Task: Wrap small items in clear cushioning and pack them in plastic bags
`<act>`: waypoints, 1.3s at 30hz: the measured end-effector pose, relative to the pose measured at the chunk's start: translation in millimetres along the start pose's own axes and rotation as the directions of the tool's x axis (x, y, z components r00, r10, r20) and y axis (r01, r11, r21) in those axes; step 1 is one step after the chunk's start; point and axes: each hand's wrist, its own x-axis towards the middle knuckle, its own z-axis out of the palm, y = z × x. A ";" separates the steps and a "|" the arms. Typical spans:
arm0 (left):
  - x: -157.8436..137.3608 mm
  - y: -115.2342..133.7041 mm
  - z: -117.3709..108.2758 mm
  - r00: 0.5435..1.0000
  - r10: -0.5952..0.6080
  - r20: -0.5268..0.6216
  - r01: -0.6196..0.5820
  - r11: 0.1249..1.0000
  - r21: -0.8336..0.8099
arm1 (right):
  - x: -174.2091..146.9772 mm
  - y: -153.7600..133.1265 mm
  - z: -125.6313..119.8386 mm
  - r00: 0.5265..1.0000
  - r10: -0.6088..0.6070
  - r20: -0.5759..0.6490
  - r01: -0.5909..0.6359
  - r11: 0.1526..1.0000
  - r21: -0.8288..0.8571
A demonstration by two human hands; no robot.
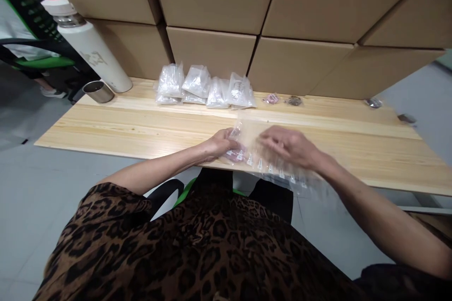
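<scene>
My left hand [223, 145] is closed on the left end of some clear plastic bags [260, 162] at the table's front edge. Small white marks run in a row along the bags, which spread out to the right and partly overhang the edge. Something pinkish shows through the plastic beside my left fingers; its kind is unclear. Above the middle of the bags is my right hand [287, 143], fingers curled and smeared by motion. Whether it grips the plastic cannot be made out.
Several filled clear bags [196, 82] stand at the table's back, with small pink [271, 99] and dark packets [294, 100] to their right. A white bottle [95, 51] and a metal cup [99, 91] stand at left. Stacked cardboard boxes [212, 51] form a wall behind the wooden table [141, 124].
</scene>
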 end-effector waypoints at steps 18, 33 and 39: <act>3.7 -9.0 -17.0 0.992 0.013 0.127 -0.004 0.997 -0.075 | 80.1 129.4 -12.1 0.895 0.437 -0.090 -0.434 0.805 -0.404; 0.6 -21.5 -29.5 0.950 0.287 -0.120 -0.289 0.957 -0.001 | 6.1 169.6 -39.4 0.629 0.572 -0.526 -0.630 0.772 0.085; -25.6 -34.9 -70.9 0.795 0.531 -0.293 -0.376 0.811 0.448 | 5.4 126.2 -38.4 0.592 0.621 -0.513 -0.289 0.758 0.584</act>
